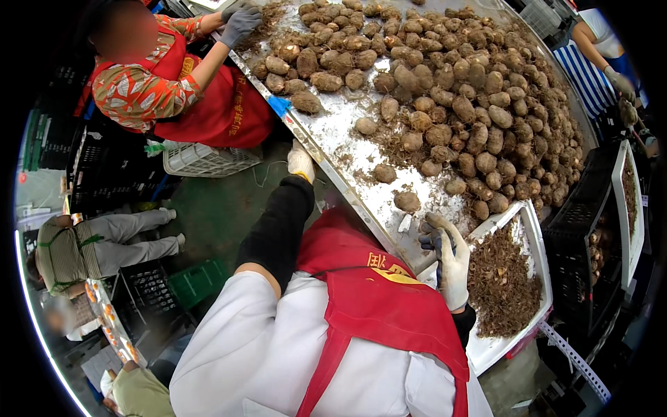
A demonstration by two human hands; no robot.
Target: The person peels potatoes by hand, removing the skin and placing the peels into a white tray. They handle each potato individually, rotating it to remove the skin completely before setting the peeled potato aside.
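Note:
My left hand (301, 161), in a white knit glove with a black sleeve, is at the near metal edge of the table (359, 203); its fingers are partly hidden. My right hand (449, 255), in a pale glove with dark blue-grey parts, is over the table's near corner. Its fingers are bent and apart, and no object shows in them. Beyond it lie loose brown hairy taro-like tubers (406, 201), with a large heap of them (484, 120) farther back. Right beside this hand stands a white foam box (539, 260) holding brown fibrous scraps (503, 281).
A co-worker in a red apron (219, 109) works at the table's left side, wearing grey gloves. Another person's gloved hand (620, 83) is at the far right. Black crates (573, 250) stand right of the foam box, a pale crate (208, 159) below the co-worker. A perforated metal strip (573, 359) juts out lower right.

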